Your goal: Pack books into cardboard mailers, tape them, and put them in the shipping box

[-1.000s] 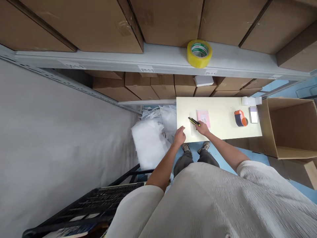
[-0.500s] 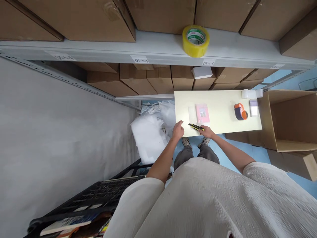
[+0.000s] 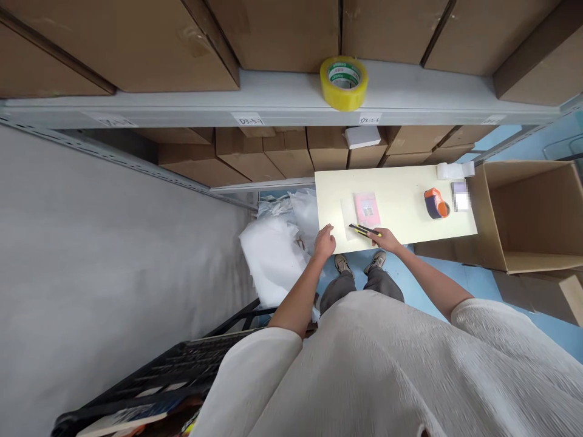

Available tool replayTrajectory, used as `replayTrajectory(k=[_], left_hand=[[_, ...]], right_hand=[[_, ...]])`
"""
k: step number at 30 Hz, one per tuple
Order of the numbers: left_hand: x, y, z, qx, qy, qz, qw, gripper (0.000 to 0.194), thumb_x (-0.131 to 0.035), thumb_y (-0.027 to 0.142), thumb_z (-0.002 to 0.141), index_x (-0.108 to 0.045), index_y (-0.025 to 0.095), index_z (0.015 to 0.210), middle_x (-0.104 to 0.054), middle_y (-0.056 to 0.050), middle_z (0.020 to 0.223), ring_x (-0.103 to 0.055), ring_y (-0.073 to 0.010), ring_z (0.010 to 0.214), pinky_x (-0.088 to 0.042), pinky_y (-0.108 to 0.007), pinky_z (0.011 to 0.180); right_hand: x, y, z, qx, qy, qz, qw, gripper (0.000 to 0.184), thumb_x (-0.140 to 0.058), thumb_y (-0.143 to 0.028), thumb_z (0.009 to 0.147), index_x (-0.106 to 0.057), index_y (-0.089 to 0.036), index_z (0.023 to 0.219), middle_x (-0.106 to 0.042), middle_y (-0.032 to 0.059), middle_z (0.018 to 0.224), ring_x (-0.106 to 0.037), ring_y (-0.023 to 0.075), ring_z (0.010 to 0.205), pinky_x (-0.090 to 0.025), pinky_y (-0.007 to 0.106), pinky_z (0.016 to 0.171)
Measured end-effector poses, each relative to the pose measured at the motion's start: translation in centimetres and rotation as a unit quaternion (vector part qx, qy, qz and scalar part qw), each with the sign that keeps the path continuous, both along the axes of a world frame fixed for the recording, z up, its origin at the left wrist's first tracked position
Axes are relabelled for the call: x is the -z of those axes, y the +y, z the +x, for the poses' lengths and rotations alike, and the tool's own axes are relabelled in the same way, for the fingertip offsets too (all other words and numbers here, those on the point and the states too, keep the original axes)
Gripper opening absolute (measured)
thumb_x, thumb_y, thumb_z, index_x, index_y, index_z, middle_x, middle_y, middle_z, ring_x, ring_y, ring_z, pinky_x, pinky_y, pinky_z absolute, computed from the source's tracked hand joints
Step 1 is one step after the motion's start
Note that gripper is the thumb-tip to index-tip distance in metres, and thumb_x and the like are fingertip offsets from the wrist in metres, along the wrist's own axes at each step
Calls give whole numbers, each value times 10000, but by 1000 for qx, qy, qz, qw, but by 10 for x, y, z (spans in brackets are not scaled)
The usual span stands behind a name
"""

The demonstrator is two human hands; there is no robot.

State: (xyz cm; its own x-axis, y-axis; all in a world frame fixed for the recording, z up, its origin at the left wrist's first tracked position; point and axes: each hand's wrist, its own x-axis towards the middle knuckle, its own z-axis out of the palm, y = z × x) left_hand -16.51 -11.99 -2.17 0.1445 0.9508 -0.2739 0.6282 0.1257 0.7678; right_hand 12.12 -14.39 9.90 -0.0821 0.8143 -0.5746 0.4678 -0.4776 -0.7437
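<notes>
My right hand [image 3: 385, 240] is closed around a black and yellow utility knife [image 3: 363, 230], its tip pointing left above the pale board [image 3: 401, 188]. Just beyond the knife lies a pink book-like item [image 3: 367, 209] in a clear plastic sleeve [image 3: 348, 217], whose loose part spreads to the left. My left hand [image 3: 325, 241] rests on the board's front left corner, fingers apart and nothing held. Farther right on the board is an orange and dark blue tape dispenser [image 3: 436, 204].
A yellow tape roll [image 3: 344, 84] sits on the grey shelf [image 3: 282, 91] in front of cardboard boxes. White foam sheets [image 3: 273, 255] are heaped left of the board. An open carton [image 3: 532, 212] stands at the right, a black crate [image 3: 150, 376] at lower left.
The view has tilted and shifted slightly. My right hand and the knife have moved a little to the right relative to the pink item. My left hand stays at the corner.
</notes>
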Motion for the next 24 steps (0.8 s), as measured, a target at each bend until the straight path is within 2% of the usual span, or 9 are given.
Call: replayTrajectory(k=[6,13,16,19,24], left_hand=[[-6,2,2,-5,0,-6,1000,490,-589,141,896,-699,191,1370,-641,-131,1575,-508,-331,1554,-371,-542,1351],[-19,7,5,-10,16,-23,1000,422,-627,143,876,-714,163,1288,-638,-179,1563,-533,-335,1536,-365,-498,1344],[-23,17,6,-12,42,-42,998,411,-635,162,874,-702,173,1279,-658,-189,1526,-571,-346,1499,-397,-504,1314],[-25,30,9,-4,71,-58,996,399,-638,177,860,-691,189,1256,-691,-194,1469,-624,-357,1437,-457,-505,1257],[-31,44,13,28,114,-94,989,423,-673,206,845,-674,190,1267,-687,-198,1477,-652,-347,1407,-501,-460,1201]], right_hand=[[-11,15,6,80,39,38,995,461,-655,-691,927,-648,-229,921,-729,48,749,-547,155,593,-472,278,575],[-29,22,20,118,100,77,985,348,-614,-577,926,-584,-233,882,-723,36,796,-533,137,613,-476,279,612],[-45,27,31,146,108,79,980,416,-555,-633,955,-590,-230,854,-717,50,796,-536,147,616,-466,287,606],[-65,38,52,173,76,117,975,524,-453,-706,1005,-624,-223,895,-733,74,828,-569,173,663,-490,301,645],[-108,76,114,188,25,215,958,616,-423,-722,1050,-666,-207,1285,-781,118,1033,-679,241,907,-554,347,806]])
